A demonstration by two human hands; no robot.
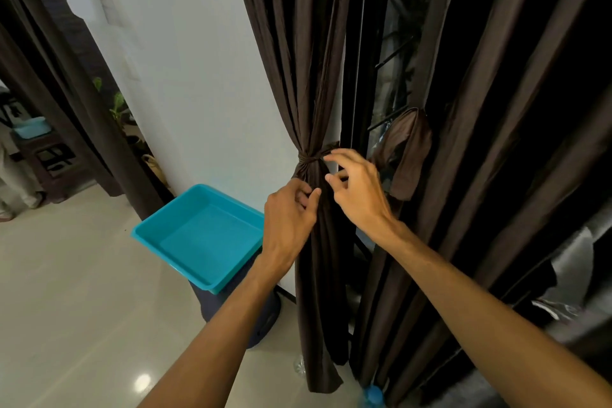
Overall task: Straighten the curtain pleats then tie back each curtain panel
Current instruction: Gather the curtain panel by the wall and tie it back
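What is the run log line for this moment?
left curtain panel: gathered, tie-back around it | left hand: pinches fold below tie-back | right hand: open, at tie-back | right curtain panel: untied

Left hand [290, 213] pinched; right hand [360, 189] splayed.

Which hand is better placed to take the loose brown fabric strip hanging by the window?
Right. The right hand is free, fingers loosely curled, and sits just beside the loose brown fabric strip. The left hand pinches the tied dark brown curtain panel below its band, farther from the strip.
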